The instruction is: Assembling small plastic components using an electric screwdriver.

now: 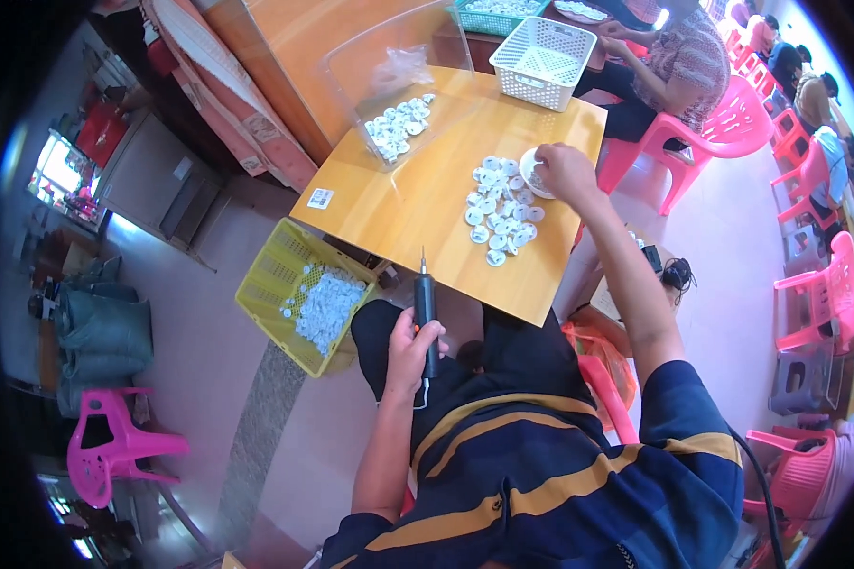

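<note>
My left hand point(416, 349) is wrapped around a black electric screwdriver point(425, 308), held upright over my lap with its bit pointing up, in front of the table's near edge. My right hand point(565, 174) reaches to a small white bowl point(529, 167) at the table's right side. Its fingers are bunched over the bowl's rim; what they hold, if anything, is hidden. Close to the bowl, a loose pile of round white plastic parts point(499, 211) lies on the wooden table point(389, 213).
More white parts point(399, 126) lie by a clear plastic panel point(346, 71) at the table's back left. A white basket point(541, 71) stands at the far edge. A yellow crate point(273, 284) with small parts stands low at left. A person point(683, 76) sits on a pink chair point(721, 123) beyond.
</note>
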Demonstrator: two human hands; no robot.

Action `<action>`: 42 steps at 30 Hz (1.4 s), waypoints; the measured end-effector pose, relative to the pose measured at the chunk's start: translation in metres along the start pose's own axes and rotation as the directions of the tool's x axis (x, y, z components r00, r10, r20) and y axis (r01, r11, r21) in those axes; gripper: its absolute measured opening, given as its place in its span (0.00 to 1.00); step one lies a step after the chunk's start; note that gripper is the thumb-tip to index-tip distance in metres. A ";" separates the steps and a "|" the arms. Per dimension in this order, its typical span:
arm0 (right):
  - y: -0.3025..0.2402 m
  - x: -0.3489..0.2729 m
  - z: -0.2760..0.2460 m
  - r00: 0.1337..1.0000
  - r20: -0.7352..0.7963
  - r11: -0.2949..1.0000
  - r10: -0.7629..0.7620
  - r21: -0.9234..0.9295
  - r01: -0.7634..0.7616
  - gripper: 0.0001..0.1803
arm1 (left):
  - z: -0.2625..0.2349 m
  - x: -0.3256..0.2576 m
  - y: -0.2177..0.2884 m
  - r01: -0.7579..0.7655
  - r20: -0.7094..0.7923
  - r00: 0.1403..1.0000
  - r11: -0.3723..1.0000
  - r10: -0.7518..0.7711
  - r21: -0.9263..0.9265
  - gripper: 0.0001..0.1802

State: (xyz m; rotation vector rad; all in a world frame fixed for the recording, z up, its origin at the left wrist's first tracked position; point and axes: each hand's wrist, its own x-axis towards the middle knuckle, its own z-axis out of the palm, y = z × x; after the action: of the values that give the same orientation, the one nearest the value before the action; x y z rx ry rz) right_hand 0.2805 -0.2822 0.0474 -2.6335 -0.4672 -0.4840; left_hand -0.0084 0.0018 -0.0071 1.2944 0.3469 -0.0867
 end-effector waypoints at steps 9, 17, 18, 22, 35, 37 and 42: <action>0.016 0.025 0.024 0.870 0.479 0.929 0.117 -0.363 0.074 0.13 | 0.018 -0.036 0.005 0.053 0.110 0.993 0.997 -0.047 -0.049 0.22; 0.029 0.028 0.044 0.924 0.379 0.972 0.058 -0.232 0.035 0.11 | 0.012 -0.067 -0.017 0.051 0.048 0.998 0.996 -0.047 -0.068 0.23; 0.030 0.024 0.043 0.917 0.394 0.982 0.066 -0.190 0.011 0.13 | 0.011 -0.070 -0.018 0.050 0.050 0.998 0.996 -0.046 -0.068 0.24; 0.034 0.021 0.034 0.986 0.153 0.995 0.063 -0.088 -0.050 0.11 | 0.009 -0.070 -0.021 0.041 0.081 0.996 0.999 -0.039 -0.024 0.23; -0.087 -0.147 0.021 0.903 0.429 -0.161 0.037 0.894 -0.418 0.12 | 0.019 -0.078 -0.033 -0.005 0.198 0.980 0.996 0.023 -0.090 0.20; -0.092 -0.170 0.026 0.877 0.477 -0.188 -0.066 0.857 -0.480 0.12 | 0.023 -0.081 -0.029 -0.044 0.216 0.975 0.997 0.057 -0.068 0.21; -0.097 -0.193 0.031 0.836 0.507 -0.222 -0.210 0.808 -0.546 0.07 | 0.028 -0.086 -0.027 -0.022 0.263 0.964 0.997 0.040 -0.072 0.21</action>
State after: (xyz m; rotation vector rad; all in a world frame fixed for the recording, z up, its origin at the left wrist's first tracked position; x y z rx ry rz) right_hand 0.0799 -0.2328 -0.0234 -0.9515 -0.3026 0.6221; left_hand -0.0905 -0.0428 0.0003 1.2027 0.1002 -0.2174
